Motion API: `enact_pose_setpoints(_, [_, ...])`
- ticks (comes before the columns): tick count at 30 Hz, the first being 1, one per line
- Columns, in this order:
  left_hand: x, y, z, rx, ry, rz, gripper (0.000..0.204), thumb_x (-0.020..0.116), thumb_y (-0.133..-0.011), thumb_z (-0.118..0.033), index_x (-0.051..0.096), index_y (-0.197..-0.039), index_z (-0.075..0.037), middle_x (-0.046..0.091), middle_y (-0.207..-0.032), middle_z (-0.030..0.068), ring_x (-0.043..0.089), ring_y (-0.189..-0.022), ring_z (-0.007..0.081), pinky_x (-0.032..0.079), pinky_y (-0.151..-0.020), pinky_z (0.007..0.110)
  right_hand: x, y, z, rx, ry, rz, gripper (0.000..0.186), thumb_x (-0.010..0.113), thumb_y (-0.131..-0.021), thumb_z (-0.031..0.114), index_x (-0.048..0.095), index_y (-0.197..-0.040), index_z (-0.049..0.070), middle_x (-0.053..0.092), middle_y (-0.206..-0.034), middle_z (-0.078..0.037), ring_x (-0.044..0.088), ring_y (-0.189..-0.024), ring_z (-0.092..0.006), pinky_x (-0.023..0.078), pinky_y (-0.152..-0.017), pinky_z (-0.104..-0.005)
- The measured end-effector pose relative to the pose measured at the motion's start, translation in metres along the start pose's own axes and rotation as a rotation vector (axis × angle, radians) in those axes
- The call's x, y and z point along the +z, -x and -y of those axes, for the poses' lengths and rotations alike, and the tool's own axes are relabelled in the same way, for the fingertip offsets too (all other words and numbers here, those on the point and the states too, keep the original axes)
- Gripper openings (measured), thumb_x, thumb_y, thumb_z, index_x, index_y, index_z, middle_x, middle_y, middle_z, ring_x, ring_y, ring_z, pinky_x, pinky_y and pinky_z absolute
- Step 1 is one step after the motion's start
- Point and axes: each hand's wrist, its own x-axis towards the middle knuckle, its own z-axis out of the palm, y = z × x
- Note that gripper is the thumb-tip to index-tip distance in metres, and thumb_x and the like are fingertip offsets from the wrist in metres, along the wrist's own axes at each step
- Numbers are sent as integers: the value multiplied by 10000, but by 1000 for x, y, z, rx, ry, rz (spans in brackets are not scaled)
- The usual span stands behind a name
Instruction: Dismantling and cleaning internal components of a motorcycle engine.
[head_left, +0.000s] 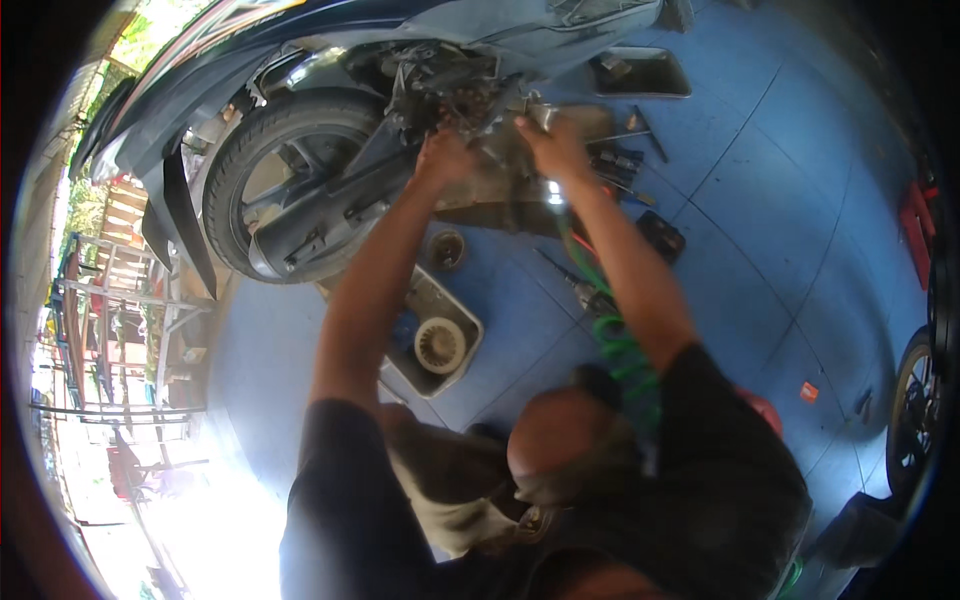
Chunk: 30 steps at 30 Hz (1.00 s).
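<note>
Beside the wheel (232,178), I am observing the left hand (446,156) and right hand (556,148) standing apart at the exposed engine (458,98); blur is hiding whether either is gripping. I am advising steady, square pressure.

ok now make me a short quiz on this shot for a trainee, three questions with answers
1. Multiple choice: what colour is the coiled hose?
a) yellow
b) green
c) white

2. True or false: the round cream-coloured part sits inside the tray on the blue floor.

3. Which is nearer the big tyre at the left: the person's left hand or right hand?

Key:
1. b
2. True
3. The left hand
</note>
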Motion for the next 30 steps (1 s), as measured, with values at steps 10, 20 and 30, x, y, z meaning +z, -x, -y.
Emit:
enact_pose_setpoints(10, [28,-109,33,-465,-32,-180,813,522,-827,-593,372,-1409,-44,375,-1436,221,407,-1299,367,333,-1074,436,63,-53,-64,312,-171,172,309,651,-855,321,683,-898,17,655,-758,-223,639,-709,-387,475,-634,-462])
enact_pose_setpoints(20, [5,-115,70,-571,156,-191,586,560,-810,-537,636,-1186,-94,594,-1256,141,571,-1154,320,461,-957,363,58,-54,-41,158,57,136,380,654,-829,310,658,-802,-69,627,-776,-306,637,-806,-442,483,-700,-487])
enact_pose_setpoints(30, [-75,-59,48,-151,-202,32,418,612,-790,-357,673,-1071,-53,692,-1007,120,679,-805,265,539,-696,378,78,-39,-10,161,13,224,356,708,-818,339,672,-857,-13,644,-667,-182,663,-672,-297,483,-634,-413])
